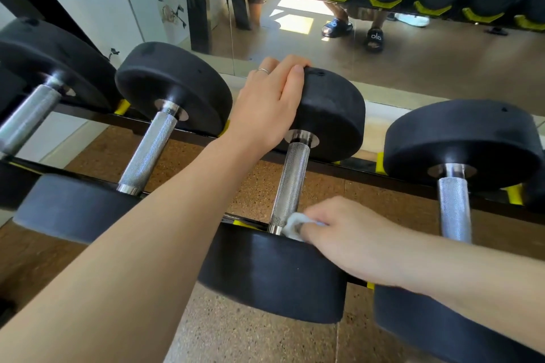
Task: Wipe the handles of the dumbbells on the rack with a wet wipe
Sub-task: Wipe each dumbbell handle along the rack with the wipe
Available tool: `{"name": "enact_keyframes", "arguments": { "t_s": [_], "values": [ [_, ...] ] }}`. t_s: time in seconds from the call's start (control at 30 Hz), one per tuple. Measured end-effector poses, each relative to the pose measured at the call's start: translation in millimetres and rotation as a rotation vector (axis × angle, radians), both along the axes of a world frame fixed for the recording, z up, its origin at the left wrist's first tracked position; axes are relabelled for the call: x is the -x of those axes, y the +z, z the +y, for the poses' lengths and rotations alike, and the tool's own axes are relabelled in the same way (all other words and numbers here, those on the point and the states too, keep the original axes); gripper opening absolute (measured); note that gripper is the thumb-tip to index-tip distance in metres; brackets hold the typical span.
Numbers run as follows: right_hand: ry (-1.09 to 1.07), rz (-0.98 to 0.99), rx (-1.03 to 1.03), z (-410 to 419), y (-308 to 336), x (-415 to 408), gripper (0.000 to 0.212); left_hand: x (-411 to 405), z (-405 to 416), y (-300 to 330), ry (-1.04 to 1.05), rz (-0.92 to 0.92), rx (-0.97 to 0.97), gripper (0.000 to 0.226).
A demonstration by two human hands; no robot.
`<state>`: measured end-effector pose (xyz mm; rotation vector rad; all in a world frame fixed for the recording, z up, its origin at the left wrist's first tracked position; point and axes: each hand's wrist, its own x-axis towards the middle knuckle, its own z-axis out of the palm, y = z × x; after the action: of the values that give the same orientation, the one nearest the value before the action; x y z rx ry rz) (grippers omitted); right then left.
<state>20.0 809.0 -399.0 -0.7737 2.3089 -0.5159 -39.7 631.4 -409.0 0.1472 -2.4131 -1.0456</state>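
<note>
1. Dumbbells with black round rubber heads and knurled steel handles are lying side by side on the black metal rack with yellow cradles (382, 163), their handles running near to far; the one being worked on is the middle dumbbell (330, 115), and its knurled steel handle (290, 183) is bridging the gap between the two rails.
2. Right hand (351, 233) is pinching a crumpled white wet wipe (292, 225) between curled fingers and thumb, pressing it against the near end of that handle, just beside the near head (271, 271).
3. Left hand (265, 103) is resting on the top of the far head, fingers draped over its rim and lying close together (a thin ring is showing on one finger); it appears to be steadying the dumbbell.
4. Wiping of this handle seems to be the step in hand, with most of the bare knurling lying beyond the wipe.
5. Next move probably calls for drawing the wipe along the bar toward the far head, wrapping it around so the underside is reached too, while the left hand is keeping the weight from rolling.
6. Neighbouring handles are waiting on either side: the left dumbbell handle (149, 152) and the right dumbbell handle (454, 209); whether they are already wiped cannot be told.
</note>
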Motion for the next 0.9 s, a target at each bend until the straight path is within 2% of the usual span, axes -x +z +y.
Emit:
{"name": "enact_keyframes", "arguments": {
  "t_s": [0.07, 0.1, 0.2, 0.3, 0.37, 0.43, 0.57, 0.63, 0.77, 0.9],
  "values": [
    [0.088, 0.057, 0.022, 4, 13, 8, 0.028, 0, 0, 0, -0.01, 0.003, -0.005, 0.038],
    [0.081, 0.161, 0.093, 3, 17, 18, 0.027, 0, 0, 1, -0.015, 0.002, -0.01, 0.038],
    [0.053, 0.641, 0.319, -11, 23, 42, 0.008, 0, -3, 2, -0.044, 0.002, -0.031, 0.037],
    [0.184, 0.871, 0.159, -25, 2, 49, 0.019, -2, -7, 1, -0.07, 0.005, -0.059, 0.038],
    [0.259, 0.902, 0.084, -29, -12, 47, 0.024, -4, -10, -1, -0.097, -0.016, -0.086, 0.039],
    [0.318, 0.851, 0.102, -28, -12, 46, 0.022, -5, -12, 0, -0.119, -0.041, -0.087, 0.039],
    [0.605, 0.514, 0.111, -21, -2, 34, 0.02, -4, -15, 1, -0.141, -0.046, -0.108, 0.039],
    [0.616, 0.43, 0.122, -19, 5, 32, 0.02, -5, -17, 1, -0.148, -0.052, -0.115, 0.04],
    [0.31, 0.678, 0.179, -27, 9, 48, 0.031, -4, -18, -1, -0.163, -0.034, -0.12, 0.041],
    [0.283, 0.841, 0.125, -39, -3, 53, 0.006, -4, -19, -1, -0.181, -0.02, -0.116, 0.042]
  ]
}}
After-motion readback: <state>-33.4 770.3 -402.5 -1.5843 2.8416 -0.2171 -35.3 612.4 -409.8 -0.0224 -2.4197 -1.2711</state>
